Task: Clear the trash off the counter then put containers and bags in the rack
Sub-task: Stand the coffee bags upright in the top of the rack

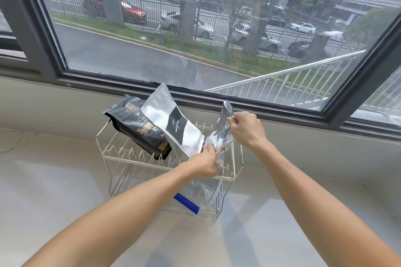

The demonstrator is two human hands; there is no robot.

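Centre frame: both hands pinch crinkly clear bag (219,134) over wire rack (121,156); right hand (246,129) grips top, left hand (205,163) bottom. Prob. light, floppy, slippery; hold by edges.

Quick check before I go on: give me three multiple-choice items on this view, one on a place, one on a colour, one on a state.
1. Where is the black bag?
A. rack's top tier
B. counter
C. windowsill

2. What colour is the strip on the clear bag in the lower tier?
A. red
B. blue
C. green

3. What are both hands doing?
A. resting empty
B. holding the silver bag
C. lifting the rack

A: it leans in the rack.
B: the strip is blue.
B: left hand and right hand grip the silver bag.
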